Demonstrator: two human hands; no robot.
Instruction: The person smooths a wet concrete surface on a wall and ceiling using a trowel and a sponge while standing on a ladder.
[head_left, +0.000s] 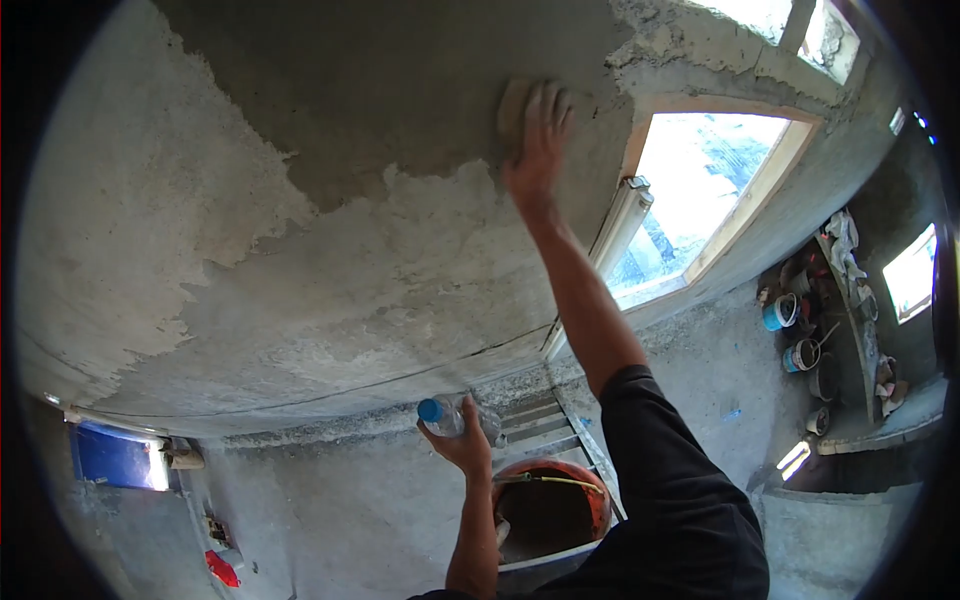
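Up on the wall, my right hand presses a tan sponge flat against the darker, damp-looking plaster. The fingers lie over the sponge's right side, and its left part shows. Lower down, my left hand is wrapped round a clear plastic bottle with a blue cap. The bottle lies tilted sideways, its cap pointing left. Below and right of that hand stands an orange-red tub with dark contents and a thin yellow-green strip across it.
A wood-framed window opening is right of my right hand. A slatted wooden frame lies by the wall's foot. Several buckets stand at the far right. A blue panel and a red item are at the left.
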